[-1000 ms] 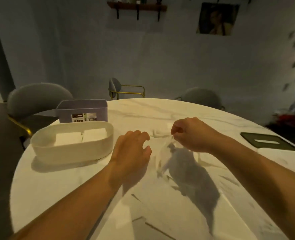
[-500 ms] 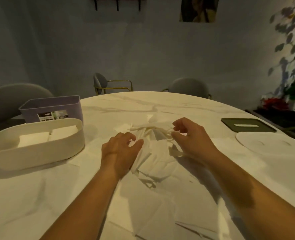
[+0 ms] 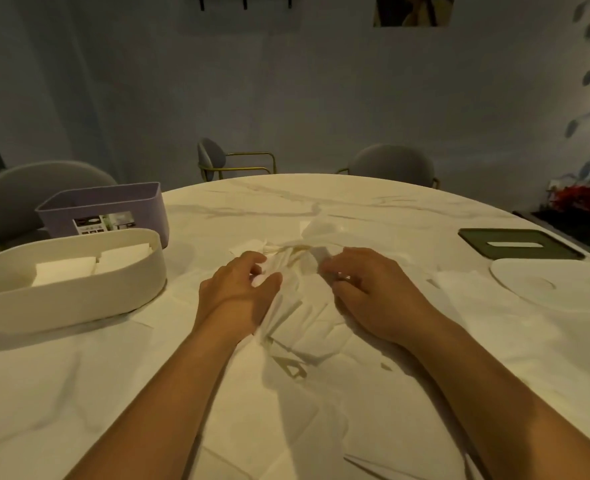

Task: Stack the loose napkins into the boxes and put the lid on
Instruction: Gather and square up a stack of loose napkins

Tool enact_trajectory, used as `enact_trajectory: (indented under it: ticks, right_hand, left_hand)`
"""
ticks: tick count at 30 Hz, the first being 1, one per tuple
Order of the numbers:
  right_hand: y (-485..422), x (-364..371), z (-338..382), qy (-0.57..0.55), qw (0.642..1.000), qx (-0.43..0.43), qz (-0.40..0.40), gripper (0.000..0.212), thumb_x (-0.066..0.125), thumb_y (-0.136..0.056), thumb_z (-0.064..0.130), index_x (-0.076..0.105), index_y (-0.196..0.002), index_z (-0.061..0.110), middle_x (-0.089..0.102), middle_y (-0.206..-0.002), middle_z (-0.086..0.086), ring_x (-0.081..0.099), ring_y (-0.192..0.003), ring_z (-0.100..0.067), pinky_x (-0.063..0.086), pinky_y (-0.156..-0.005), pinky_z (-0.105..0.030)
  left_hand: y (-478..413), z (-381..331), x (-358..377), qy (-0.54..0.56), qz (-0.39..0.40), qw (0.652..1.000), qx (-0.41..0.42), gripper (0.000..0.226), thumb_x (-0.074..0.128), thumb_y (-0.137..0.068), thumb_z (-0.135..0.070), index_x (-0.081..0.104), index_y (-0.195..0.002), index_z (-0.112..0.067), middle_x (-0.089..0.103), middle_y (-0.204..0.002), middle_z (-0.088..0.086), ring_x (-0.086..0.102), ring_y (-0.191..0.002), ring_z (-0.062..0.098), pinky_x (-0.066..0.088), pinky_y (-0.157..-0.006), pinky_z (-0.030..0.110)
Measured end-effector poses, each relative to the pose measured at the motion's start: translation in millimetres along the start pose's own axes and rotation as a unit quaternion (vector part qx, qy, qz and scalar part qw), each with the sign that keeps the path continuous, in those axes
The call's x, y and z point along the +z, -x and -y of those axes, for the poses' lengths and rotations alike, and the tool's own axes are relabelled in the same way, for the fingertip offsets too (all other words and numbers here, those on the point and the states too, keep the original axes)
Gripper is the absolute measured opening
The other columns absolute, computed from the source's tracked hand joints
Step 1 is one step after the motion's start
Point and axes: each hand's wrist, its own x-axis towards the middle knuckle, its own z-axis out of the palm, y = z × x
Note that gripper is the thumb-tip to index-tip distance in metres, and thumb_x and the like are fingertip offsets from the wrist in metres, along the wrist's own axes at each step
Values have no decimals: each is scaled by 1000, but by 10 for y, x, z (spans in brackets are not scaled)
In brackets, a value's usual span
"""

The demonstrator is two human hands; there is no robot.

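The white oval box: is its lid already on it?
No, the white oval box is open on top, with folded napkins showing inside.

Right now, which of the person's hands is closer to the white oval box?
Left. The left hand is at the loose napkins, just right of the white oval box; the right hand is at the pile's far side, farther from the box.

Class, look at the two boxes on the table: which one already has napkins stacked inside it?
The white oval box at front left: two folded stacks lie inside it. The purple rectangular box behind it shows none.
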Motion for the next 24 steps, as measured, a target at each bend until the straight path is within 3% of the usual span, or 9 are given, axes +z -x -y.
enact_trajectory:
  ticks: [4,6,11,13,15,17,19,22,24]
  right_hand:
    - [-24,-65,-7,-193,963,119,-147,13,59,-92,25,66,-102,31,58,-102,19,57,-86,-5,48,-89,-24]
    - [-55,-105,-30,-279,919,188,-208,14,65,-89,19,60,-95,31,59,-98,16,58,-87,-11,54,-87,-31]
    - [-75,-220,-131,-442,795,319,-267,43,67,-87,11,46,-118,32,50,-111,7,56,-99,-21,54,-83,-34]
    - [-70,-227,-101,-431,808,264,-304,31,66,-88,14,54,-109,32,57,-104,12,60,-95,-18,53,-83,-30]
    - [-39,-212,9,-368,861,159,-314,23,66,-88,13,59,-87,36,61,-88,19,62,-85,-6,53,-80,-19]
    - [3,-149,117,-310,908,37,-279,32,65,-86,5,61,-79,37,64,-85,18,62,-83,1,52,-76,-12]
    - [32,-62,161,-261,938,-51,-221,38,67,-81,-1,65,-78,37,67,-92,14,61,-95,-3,51,-84,-18]
    - [55,33,192,-222,960,-95,-143,33,59,-73,8,73,-79,37,63,-103,25,52,-117,-4,44,-99,-28]
    - [61,40,224,-214,966,-98,-104,35,54,-75,15,70,-84,44,55,-112,32,45,-122,1,39,-105,-28]
  left_hand:
    - [-19,6,-5,53,-7,998,-19,37,55,-90,-45,49,-123,-31,55,-107,-11,53,-104,19,44,-96,37]
    - [-30,-19,2,74,-42,996,-8,32,57,-90,-41,52,-119,-27,54,-110,-9,54,-98,15,45,-94,33]
    - [60,-259,-16,115,-140,982,57,25,60,-92,-29,50,-114,-32,51,-106,-16,48,-95,6,38,-85,19]
    - [191,-395,-46,190,-119,967,124,8,58,-91,-36,51,-96,-37,58,-91,-22,54,-88,0,44,-78,14]
    - [332,-512,-53,297,-51,943,144,14,53,-83,-46,58,-89,-35,66,-83,-16,60,-81,-2,51,-71,16]
    - [435,-584,-49,429,60,897,82,36,47,-78,-53,63,-100,-29,71,-87,-8,65,-86,7,53,-76,25]
    - [505,-651,-52,536,145,832,4,52,49,-78,-58,63,-113,-21,72,-97,-2,67,-93,14,50,-84,31]
    - [535,-696,-109,655,157,735,-75,40,50,-87,-42,77,-92,-12,74,-96,8,69,-94,21,48,-94,39]
    - [507,-702,-140,693,121,700,-120,41,42,-96,-33,72,-102,-5,71,-105,14,66,-102,28,46,-98,43]
